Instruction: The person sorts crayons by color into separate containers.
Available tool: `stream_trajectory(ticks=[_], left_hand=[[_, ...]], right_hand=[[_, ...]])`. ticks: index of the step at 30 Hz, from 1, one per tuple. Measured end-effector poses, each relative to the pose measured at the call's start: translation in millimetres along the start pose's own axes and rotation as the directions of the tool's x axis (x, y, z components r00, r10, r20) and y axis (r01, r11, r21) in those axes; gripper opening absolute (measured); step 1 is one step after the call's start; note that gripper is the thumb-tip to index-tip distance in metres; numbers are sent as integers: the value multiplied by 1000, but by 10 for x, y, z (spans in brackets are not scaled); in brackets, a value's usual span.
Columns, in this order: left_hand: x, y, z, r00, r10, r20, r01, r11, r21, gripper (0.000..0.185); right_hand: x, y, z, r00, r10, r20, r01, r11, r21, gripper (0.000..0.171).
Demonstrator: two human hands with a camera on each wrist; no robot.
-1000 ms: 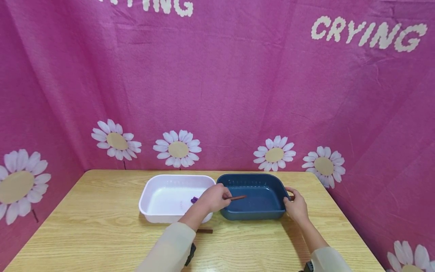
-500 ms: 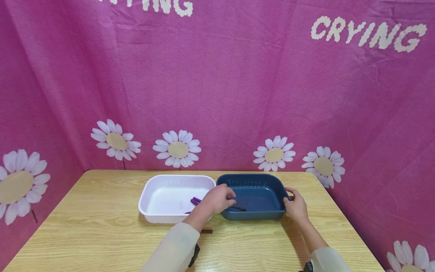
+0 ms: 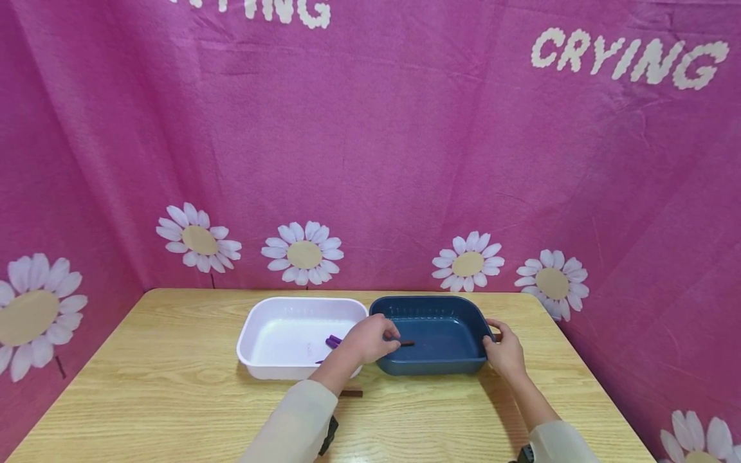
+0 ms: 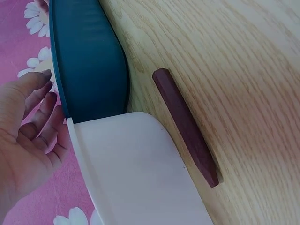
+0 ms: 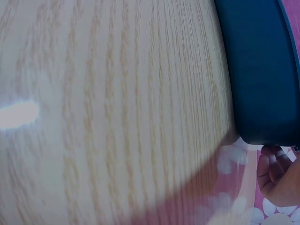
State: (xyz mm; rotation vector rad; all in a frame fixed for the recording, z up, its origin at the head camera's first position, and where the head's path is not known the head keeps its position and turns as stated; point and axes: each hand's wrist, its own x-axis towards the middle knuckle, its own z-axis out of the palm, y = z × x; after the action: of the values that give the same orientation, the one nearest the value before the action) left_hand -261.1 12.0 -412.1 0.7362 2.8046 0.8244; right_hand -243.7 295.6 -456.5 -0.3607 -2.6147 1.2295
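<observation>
Left grip [image 3: 368, 339] hangs loose-fingered over the blue bin's [image 3: 457, 368] left rim, holding nothing; the brown stick [image 3: 406, 343] lies inside, long axis left-right. Right grip [image 3: 505, 350] clasps the bin's right edge.

Pale wooden table [image 3: 173, 399] running from the near edge to the far wall. On it, left of centre, a white plastic tub [image 3: 249, 328] with a rounded rim. Inside, toward its right end, a couple of short purple sticks [image 3: 332, 341]. Just near of the tub, flat on the wood, a dark brown stick [image 3: 350, 393]. Behind and to both sides, a pink cloth backdrop [image 3: 370, 161] printed with white daisies [image 3: 303, 254] and the white word CRYING [image 3: 628, 58].
</observation>
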Motion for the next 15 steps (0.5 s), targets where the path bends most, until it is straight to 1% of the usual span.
stream_trajectory(ticks=[5, 15], left_hand=[[-15, 7, 2, 1000, -6, 10, 6, 999, -39, 14], [-55, -21, -25, 1000, -9, 8, 9, 998, -61, 15]], right_hand=[[5, 6, 4, 1000, 5, 7, -5, 1000, 1, 42], [10, -1, 8, 1000, 17, 5, -17, 1000, -5, 43]])
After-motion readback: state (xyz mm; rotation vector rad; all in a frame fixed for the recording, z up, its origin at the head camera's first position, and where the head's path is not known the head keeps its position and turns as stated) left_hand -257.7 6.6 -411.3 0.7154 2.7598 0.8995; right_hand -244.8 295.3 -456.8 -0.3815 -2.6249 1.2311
